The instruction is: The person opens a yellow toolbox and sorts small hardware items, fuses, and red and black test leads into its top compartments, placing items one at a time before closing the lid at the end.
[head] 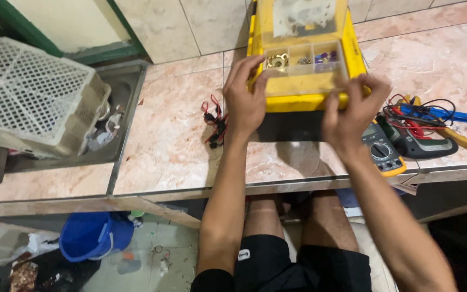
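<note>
Yellow plastic toolbox (304,100) sits on the pink marble counter (174,146), and all positions below are given relative to it. Its lid tray has a clear cover over 3 small compartments (305,59) along the near edge; the left one holds brass-coloured rings, the middle one small grey bits, the right one purple and dark pieces, too small to identify further. Left hand (246,97) grips the near left corner of the toolbox: fingers (252,67) spread slightly and curled over the edge, tips touching the cover beside the left compartment. Right hand (352,111) grips the near right corner: fingers (374,84) bent and laid over the yellow rim, thumb on the front face. Whether either hand presses or only rests, cannot tell. Just left of the toolbox, near the left wrist, lies a small bundle of red and black wires (214,121). Just right of it, partly under the right hand, lies a yellow-edged multimeter (385,154), with a dark clamp meter (420,141) and tangled red, black and blue test leads (433,116) beyond. Well left of the toolbox, a steel sink (115,116) carries a white perforated crate (28,97). Below the counter, left of the toolbox, a blue bucket (90,235) stands on the floor.
</note>
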